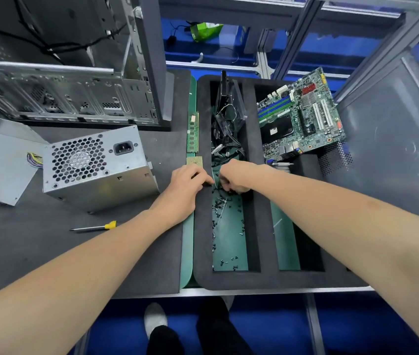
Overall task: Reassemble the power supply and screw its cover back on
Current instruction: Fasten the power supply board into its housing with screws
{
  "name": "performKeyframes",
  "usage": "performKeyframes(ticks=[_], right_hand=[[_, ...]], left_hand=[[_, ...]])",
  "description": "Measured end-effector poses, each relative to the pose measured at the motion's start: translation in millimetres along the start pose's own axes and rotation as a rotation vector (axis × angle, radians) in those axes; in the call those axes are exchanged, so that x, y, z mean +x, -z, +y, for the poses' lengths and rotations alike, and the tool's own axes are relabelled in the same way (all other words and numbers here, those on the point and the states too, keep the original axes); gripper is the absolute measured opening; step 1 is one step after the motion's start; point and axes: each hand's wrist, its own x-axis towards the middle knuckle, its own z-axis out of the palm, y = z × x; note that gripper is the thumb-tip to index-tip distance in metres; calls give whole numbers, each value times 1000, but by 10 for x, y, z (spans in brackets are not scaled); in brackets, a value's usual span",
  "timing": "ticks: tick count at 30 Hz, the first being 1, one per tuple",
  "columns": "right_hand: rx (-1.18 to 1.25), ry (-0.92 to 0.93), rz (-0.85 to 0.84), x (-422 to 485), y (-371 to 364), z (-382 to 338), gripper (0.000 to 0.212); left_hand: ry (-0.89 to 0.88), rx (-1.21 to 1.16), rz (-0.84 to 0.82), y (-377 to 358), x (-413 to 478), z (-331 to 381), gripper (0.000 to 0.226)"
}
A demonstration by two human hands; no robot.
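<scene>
The silver power supply (95, 167) stands on the dark mat, fan grille and socket facing up. Its flat metal cover (0, 167) lies to its left, off the box, with coloured wires (34, 158) showing between them. A yellow-handled screwdriver (95, 227) lies on the mat in front of it. Several small black screws (220, 203) are scattered in the tray's green-floored slot. My left hand (186, 187) rests on the tray's foam rim, fingers pointing at the slot. My right hand (236, 176) reaches into the slot with curled fingers among the screws; what it pinches is hidden.
A black foam tray (254, 280) holds cables and a fan (226, 119) at the back, and a motherboard (300, 116) leans at the right. A RAM stick (193, 131) and a CPU (195, 161) lie left of the tray. An open PC case (62, 93) stands behind.
</scene>
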Motion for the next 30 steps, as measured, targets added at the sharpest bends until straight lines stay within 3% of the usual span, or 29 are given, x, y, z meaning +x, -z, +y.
performKeyframes(ticks=[4,8,13,22,26,30], right_hand=[[15,-80,58,2,-81,-18,8],[9,-129,77,55,-348,-191,48],[-90,-118,92,62,-555,-311,29],[-192,-53,62,-3,-512,-292,37],[-66,-70,28,-98,-398,-287,36],[262,-110,20,-246,-81,-245,25]], left_hand=[[-7,1,7,-2,6,-2,37],[-11,-7,16,1,-1,2,37],[-14,1,12,-1,5,-1,36],[-30,11,12,7,6,12,36],[-32,14,27,-15,10,-10,38],[-35,17,20,-22,15,-16,39]])
